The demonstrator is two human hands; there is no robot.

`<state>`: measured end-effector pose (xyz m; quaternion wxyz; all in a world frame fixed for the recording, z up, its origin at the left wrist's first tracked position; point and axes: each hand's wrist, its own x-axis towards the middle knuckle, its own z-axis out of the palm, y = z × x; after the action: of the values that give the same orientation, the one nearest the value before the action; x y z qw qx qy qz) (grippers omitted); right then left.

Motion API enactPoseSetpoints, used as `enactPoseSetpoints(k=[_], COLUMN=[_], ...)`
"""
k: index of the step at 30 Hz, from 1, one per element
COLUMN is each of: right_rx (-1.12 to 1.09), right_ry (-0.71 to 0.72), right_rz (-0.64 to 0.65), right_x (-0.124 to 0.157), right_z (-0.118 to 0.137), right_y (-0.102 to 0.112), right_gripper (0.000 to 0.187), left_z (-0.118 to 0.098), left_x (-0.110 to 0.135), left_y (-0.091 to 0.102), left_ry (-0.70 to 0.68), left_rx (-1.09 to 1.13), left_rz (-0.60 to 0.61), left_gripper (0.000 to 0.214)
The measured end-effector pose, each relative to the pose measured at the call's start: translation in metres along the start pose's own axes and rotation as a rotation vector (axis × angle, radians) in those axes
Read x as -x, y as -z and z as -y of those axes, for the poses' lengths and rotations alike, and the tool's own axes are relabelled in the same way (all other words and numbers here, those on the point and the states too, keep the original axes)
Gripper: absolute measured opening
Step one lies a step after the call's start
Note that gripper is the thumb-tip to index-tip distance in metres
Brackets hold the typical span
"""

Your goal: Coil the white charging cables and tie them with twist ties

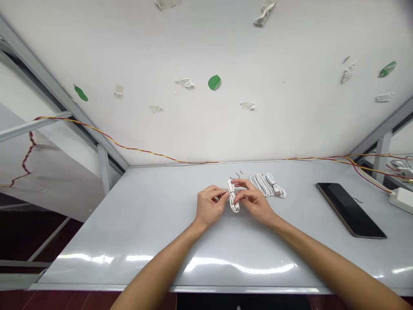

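Observation:
A coiled white USB cable (233, 202) with a dark twist tie round its middle is between my two hands over the grey table. At its left side my left hand (210, 206) is closed in a pinch, thumb and forefinger at the tie; whether they grip the tie's end or the cable itself is hidden. My right hand (256, 204) is closed on the bundle from the right, its fingers curved along the coil. Just behind the right hand lie further coiled white cables (264, 185), one bound with a black tie and showing its plug.
Several short black twist ties (238, 175) lie beyond my hands. A dark smartphone (350, 210) rests on the table (155, 224) to the right, near a white power strip (402, 199). Red and yellow twisted wires (145, 150) run along the back white panel (180, 47).

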<state>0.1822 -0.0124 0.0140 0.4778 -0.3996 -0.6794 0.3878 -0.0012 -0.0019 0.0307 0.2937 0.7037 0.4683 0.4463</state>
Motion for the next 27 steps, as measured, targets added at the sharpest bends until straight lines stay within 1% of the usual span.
enactPoseSetpoints(k=[1,3,4,5,6,7,9,10,11,14,16,18,19,21,22,24,26,27], right_rx=[-0.028,-0.14,-0.208,-0.271,-0.314,-0.323,-0.256,-0.192,-0.104,0.223,0.42,0.518,0.56,0.626,0.637,0.591,0.449,0.338], right_ry=[-0.02,-0.099,-0.152,-0.205,-0.249,-0.271,-0.254,-0.217,-0.155,0.121,0.32,0.432,0.466,0.501,0.497,0.432,0.294,0.198], right_rz=[-0.01,-0.062,-0.081,-0.071,-0.027,0.045,0.168,0.18,0.149,-0.052,-0.146,-0.17,-0.163,-0.115,-0.079,0.015,0.102,0.13], right_x=[0.0,-0.001,-0.001,-0.002,-0.002,-0.002,-0.002,-0.002,-0.001,0.001,0.001,0.002,0.002,0.0,-0.001,-0.003,-0.005,-0.006], right_z=[0.002,0.003,0.003,0.003,0.002,0.002,0.001,0.0,-0.001,-0.006,-0.01,-0.014,-0.015,-0.014,-0.012,-0.007,-0.001,0.002], right_y=[0.0,0.0,-0.001,-0.001,-0.002,-0.002,-0.003,-0.004,-0.004,-0.003,0.0,0.005,0.008,0.014,0.017,0.019,0.018,0.016], right_gripper=[0.03,0.025,0.026,0.032,0.037,0.041,0.04,0.036,0.032,0.022,0.026,0.03,0.032,0.034,0.034,0.034,0.034,0.033], left_z=[-0.001,-0.004,-0.005,-0.006,-0.006,-0.006,-0.006,-0.005,-0.004,-0.003,-0.005,-0.008,-0.01,-0.011,-0.011,-0.008,-0.004,-0.002], left_x=[-0.001,-0.001,-0.001,0.0,0.001,0.002,0.002,0.002,0.002,0.0,-0.001,-0.002,-0.002,-0.004,-0.005,-0.008,-0.01,-0.011], left_y=[0.001,0.001,0.001,0.0,-0.001,-0.002,-0.004,-0.005,-0.005,-0.005,-0.003,0.0,0.001,0.003,0.004,0.006,0.006,0.007], left_ry=[0.026,0.054,0.054,0.045,0.032,0.023,0.055,0.105,0.163,0.321,0.438,0.565,0.598,0.592,0.57,0.521,0.48,0.445], left_rx=[0.029,0.068,0.075,0.077,0.076,0.077,0.124,0.178,0.241,0.415,0.552,0.693,0.729,0.721,0.701,0.664,0.636,0.613], left_rz=[-0.022,-0.059,-0.07,-0.076,-0.076,-0.073,-0.06,-0.047,-0.032,0.054,0.148,0.247,0.27,0.245,0.206,0.139,0.13,0.138], left_gripper=[0.016,0.016,0.016,0.015,0.015,0.015,0.013,0.012,0.013,0.021,0.023,0.022,0.022,0.022,0.02,0.016,0.014,0.015])
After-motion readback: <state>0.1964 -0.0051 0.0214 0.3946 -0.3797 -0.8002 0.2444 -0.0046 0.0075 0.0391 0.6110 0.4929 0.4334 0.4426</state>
